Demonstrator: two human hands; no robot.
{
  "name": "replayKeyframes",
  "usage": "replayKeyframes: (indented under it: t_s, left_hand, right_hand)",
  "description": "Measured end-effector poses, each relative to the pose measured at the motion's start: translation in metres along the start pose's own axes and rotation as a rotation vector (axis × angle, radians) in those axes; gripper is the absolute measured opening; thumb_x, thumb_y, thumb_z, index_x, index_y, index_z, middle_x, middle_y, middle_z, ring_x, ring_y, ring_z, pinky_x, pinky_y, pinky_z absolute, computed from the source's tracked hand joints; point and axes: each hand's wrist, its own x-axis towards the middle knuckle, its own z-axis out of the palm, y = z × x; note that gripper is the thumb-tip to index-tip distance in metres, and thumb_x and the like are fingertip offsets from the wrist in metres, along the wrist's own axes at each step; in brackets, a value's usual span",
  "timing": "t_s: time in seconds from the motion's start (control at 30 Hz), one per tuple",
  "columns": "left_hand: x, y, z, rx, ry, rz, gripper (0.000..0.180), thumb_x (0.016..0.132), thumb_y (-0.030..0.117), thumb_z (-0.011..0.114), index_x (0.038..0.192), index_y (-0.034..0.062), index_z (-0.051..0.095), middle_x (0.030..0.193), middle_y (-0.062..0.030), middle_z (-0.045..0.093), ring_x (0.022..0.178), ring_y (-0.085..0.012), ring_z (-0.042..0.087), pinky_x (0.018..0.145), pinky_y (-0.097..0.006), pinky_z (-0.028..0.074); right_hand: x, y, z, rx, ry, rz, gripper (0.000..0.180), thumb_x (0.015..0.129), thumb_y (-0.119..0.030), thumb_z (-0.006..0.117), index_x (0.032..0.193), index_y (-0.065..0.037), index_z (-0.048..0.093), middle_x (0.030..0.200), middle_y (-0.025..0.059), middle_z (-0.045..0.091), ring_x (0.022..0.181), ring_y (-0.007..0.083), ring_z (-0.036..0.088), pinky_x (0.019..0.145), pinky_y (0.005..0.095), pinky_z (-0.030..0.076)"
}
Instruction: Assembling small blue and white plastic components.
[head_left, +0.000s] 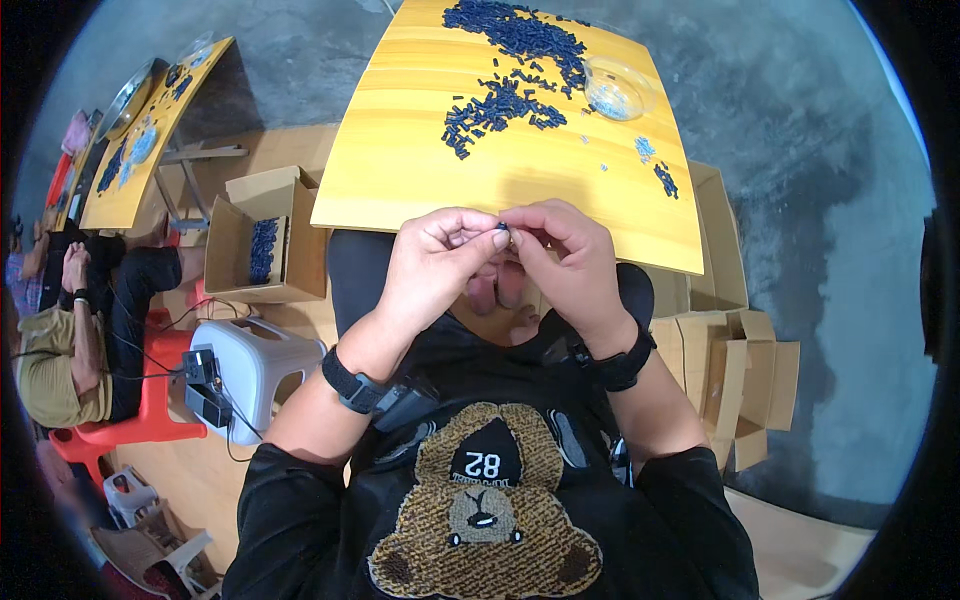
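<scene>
My left hand (432, 262) and my right hand (578, 262) meet in front of the near edge of the yellow table (400, 160). Between their fingertips is a small dark blue piece (502, 228), mostly covered by the fingers. Each hand is closed in a pinch on it. Farther back on the tabletop lies a loose pile of small dark blue cylindrical pieces (500, 108), with a larger heap (525, 38) behind it. To the right are a clear round dish (616, 92) of tiny pale parts, a few light blue bits (645, 150) and a small dark cluster (666, 181).
On the left, an open cardboard box (228, 245) holds more dark pieces, next to a grey stool (232, 370) carrying black devices and cables. Cardboard boxes (752, 385) stand at the right. Another person (70, 350) sits on a red stool (165, 400) by a second table (135, 200).
</scene>
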Motion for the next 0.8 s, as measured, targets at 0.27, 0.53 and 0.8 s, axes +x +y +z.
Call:
replayKeyframes:
  t_s: [0.27,0.53,0.8]
  left_hand:
    - [0.001,-0.004,-0.005,-0.145,0.034,-0.127,0.01,0.082,0.011,0.064,0.089,0.0035,0.063,0.075,-0.0028,0.064,0.062,-0.0076,0.057,0.055,-0.019,0.044]
    - [0.005,-0.013,-0.011,-0.369,0.021,-0.348,0.009,0.085,0.012,0.06,0.087,0.0044,0.064,0.075,-0.0008,0.062,0.065,-0.0063,0.056,0.061,-0.02,0.049]
    - [0.011,-0.02,-0.014,-0.412,0.084,-0.41,0.012,0.087,0.014,0.058,0.09,0.0041,0.063,0.077,-0.0002,0.061,0.066,-0.0054,0.055,0.063,-0.02,0.05]
  right_hand:
    - [0.0,0.012,0.011,-0.175,0.004,-0.133,0.02,0.072,0.004,0.057,0.091,-0.001,0.06,0.078,0.0083,0.054,0.067,0.0156,0.056,0.054,0.0243,0.045]
    - [0.002,0.023,0.013,-0.26,-0.029,-0.102,0.022,0.069,-0.002,0.063,0.091,-0.002,0.057,0.081,0.0125,0.054,0.075,0.0268,0.056,0.064,0.0315,0.047]
    - [0.008,0.036,0.014,-0.22,-0.017,-0.087,0.022,0.069,-0.001,0.063,0.09,-0.002,0.058,0.081,0.0124,0.054,0.074,0.0259,0.057,0.063,0.0311,0.047]
